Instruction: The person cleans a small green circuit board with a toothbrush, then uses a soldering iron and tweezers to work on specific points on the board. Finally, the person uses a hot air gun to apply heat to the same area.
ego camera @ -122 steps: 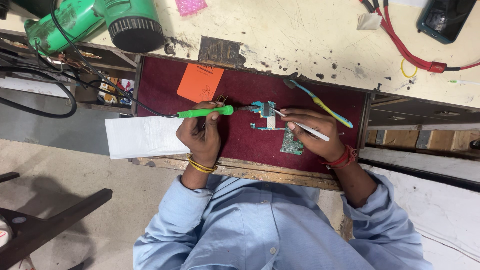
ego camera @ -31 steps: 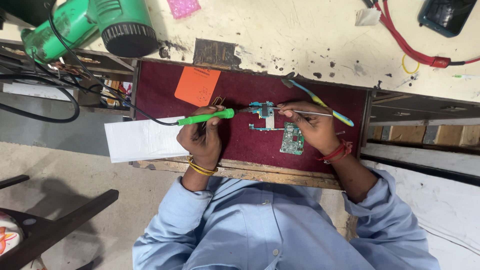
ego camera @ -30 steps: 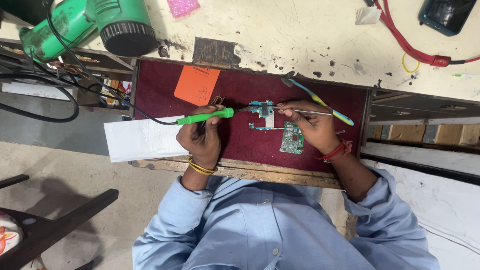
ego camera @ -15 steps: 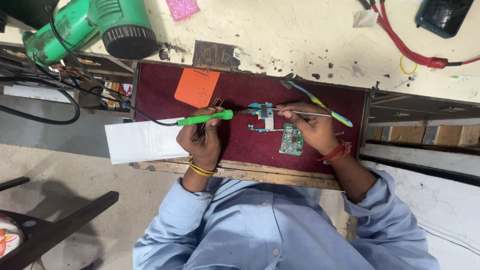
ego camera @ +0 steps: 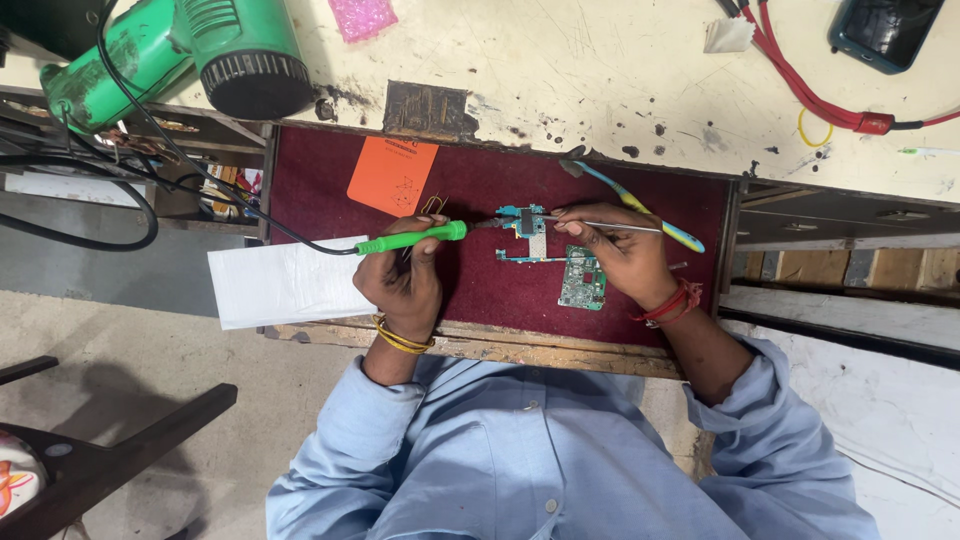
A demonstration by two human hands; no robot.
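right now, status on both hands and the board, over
Left hand grips green soldering iron, tip at circuit board. Right hand holds thin metal tool to the same board. Toothbrush lies just beyond the right hand.

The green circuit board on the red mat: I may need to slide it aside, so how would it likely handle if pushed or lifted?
The green circuit board looks thin and flat, so probably light and stiff, and unlikely to roll. It lies on the red mat, which would likely damp sliding. Its exposed small parts suggest fragility. The right hand rests beside it, and the left hand holds the green-handled tool clear of it.
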